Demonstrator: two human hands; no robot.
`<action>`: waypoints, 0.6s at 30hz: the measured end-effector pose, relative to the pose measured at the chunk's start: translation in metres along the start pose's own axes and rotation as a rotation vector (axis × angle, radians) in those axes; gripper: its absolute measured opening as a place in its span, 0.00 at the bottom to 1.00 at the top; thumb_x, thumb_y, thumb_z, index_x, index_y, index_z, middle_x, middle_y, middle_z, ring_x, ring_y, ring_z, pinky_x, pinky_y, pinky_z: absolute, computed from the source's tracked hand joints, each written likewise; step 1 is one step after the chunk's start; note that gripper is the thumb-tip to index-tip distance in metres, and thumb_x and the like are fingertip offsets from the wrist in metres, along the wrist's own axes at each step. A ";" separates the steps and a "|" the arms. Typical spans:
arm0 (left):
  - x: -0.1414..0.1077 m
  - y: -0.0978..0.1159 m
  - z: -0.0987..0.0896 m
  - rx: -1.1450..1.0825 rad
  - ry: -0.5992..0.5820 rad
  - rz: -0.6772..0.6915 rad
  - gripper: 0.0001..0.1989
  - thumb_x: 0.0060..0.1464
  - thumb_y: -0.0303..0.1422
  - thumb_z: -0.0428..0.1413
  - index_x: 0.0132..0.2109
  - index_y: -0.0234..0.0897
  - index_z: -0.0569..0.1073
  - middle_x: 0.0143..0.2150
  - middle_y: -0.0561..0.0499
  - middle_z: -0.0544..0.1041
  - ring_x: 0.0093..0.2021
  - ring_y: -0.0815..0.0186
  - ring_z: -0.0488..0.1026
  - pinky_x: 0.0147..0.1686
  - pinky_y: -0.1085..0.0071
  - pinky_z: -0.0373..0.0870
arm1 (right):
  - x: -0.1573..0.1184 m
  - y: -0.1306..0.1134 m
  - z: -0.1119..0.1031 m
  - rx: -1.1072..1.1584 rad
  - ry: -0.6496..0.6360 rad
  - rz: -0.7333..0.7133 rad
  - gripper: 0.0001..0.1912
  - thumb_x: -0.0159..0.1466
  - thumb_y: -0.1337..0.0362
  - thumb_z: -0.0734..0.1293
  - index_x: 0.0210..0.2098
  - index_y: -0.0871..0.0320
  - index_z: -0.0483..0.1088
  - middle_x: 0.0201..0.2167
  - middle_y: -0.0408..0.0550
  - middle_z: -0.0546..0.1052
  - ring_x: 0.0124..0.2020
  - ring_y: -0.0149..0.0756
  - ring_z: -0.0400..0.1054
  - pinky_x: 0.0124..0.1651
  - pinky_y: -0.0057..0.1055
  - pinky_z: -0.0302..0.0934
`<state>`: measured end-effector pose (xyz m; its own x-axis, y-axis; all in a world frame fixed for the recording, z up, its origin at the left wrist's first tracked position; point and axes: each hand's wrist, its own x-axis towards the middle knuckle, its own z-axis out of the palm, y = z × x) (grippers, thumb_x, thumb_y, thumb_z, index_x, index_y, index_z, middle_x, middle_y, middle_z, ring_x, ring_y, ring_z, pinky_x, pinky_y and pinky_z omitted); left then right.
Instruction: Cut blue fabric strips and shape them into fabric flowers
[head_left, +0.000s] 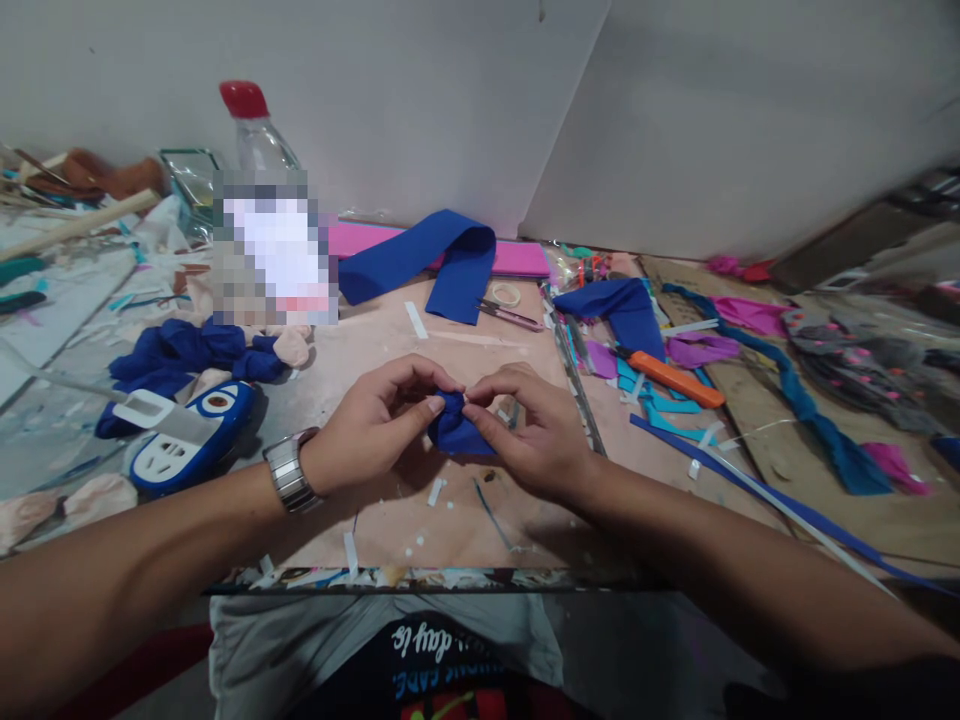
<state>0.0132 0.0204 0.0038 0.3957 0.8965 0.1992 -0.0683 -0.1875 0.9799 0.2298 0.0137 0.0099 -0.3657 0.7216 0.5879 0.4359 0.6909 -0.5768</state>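
Between both hands is a small piece of blue fabric (pixel 461 432), bunched or folded at its top and hanging loose below. My left hand (pixel 379 415), with a metal watch on the wrist, pinches its left side between thumb and finger. From the right, my right hand (pixel 536 425) pinches the same fabric, its fingertips close to the left ones. The piece is held just above the pinkish work surface (pixel 457 520). Behind the hands lie a long blue fabric strip (pixel 442 245), tweezers (pixel 514 314) and a roll of tape (pixel 502 293).
On the left are a blue-and-white corded device (pixel 196 435), gathered blue fabric (pixel 187 350) and a red-capped bottle (pixel 259 130), partly blurred. An orange cutter (pixel 671 377), more blue fabric (pixel 619 305) and a teal strip (pixel 795 395) lie on the right. A wall stands behind.
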 end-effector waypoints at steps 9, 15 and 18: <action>0.000 -0.002 0.001 -0.092 -0.015 -0.060 0.06 0.63 0.32 0.61 0.46 0.36 0.79 0.45 0.47 0.83 0.43 0.66 0.79 0.47 0.68 0.77 | 0.000 0.000 0.000 -0.016 -0.014 0.020 0.03 0.69 0.63 0.71 0.42 0.54 0.74 0.35 0.45 0.81 0.37 0.36 0.75 0.45 0.38 0.67; -0.001 -0.002 0.001 -0.063 -0.040 -0.111 0.11 0.58 0.33 0.67 0.46 0.36 0.77 0.46 0.46 0.82 0.44 0.64 0.80 0.45 0.67 0.78 | 0.000 0.001 0.000 -0.019 -0.020 0.001 0.03 0.69 0.62 0.71 0.41 0.54 0.74 0.34 0.45 0.81 0.37 0.36 0.75 0.45 0.37 0.67; 0.000 0.000 0.002 -0.037 -0.012 -0.090 0.09 0.59 0.32 0.65 0.45 0.36 0.76 0.45 0.47 0.81 0.43 0.65 0.79 0.45 0.68 0.78 | 0.000 0.001 0.000 -0.016 -0.021 0.020 0.06 0.68 0.60 0.72 0.42 0.54 0.74 0.35 0.45 0.81 0.37 0.36 0.75 0.45 0.37 0.67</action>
<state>0.0148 0.0199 0.0038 0.4124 0.9043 0.1101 -0.0659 -0.0910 0.9937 0.2304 0.0150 0.0093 -0.3738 0.7360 0.5645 0.4560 0.6758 -0.5791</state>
